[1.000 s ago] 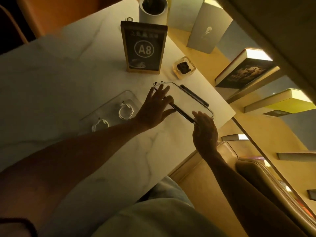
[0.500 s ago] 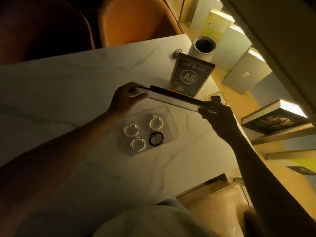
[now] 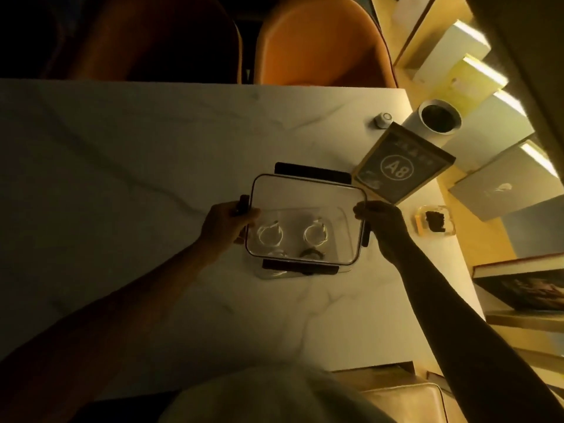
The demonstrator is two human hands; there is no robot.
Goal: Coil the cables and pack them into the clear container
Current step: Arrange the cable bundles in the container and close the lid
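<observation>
A clear lid [image 3: 308, 196] with dark clip flaps hovers flat over the clear container [image 3: 346, 268] on the marble table. My left hand [image 3: 227, 222] grips the lid's left edge and my right hand [image 3: 381, 225] grips its right edge. Through the lid I see coiled cables in the container: two white coils [image 3: 270, 235] [image 3: 316, 233] at the back, another white coil [image 3: 276, 254] and a black coil [image 3: 311, 254] at the front, partly hidden by the lid's near flap.
An A8 table sign [image 3: 399, 170] stands just right of the lid. Behind the sign are a white cylinder cup [image 3: 438, 120] and a small round knob [image 3: 383, 119]. A small glass dish [image 3: 433, 222] sits near the right edge. Orange chairs stand behind the table, and shelves of books fill the right.
The lid has come from the table's right side, tilted on edge, to lie level over the container. Both hands now hold its short ends.
</observation>
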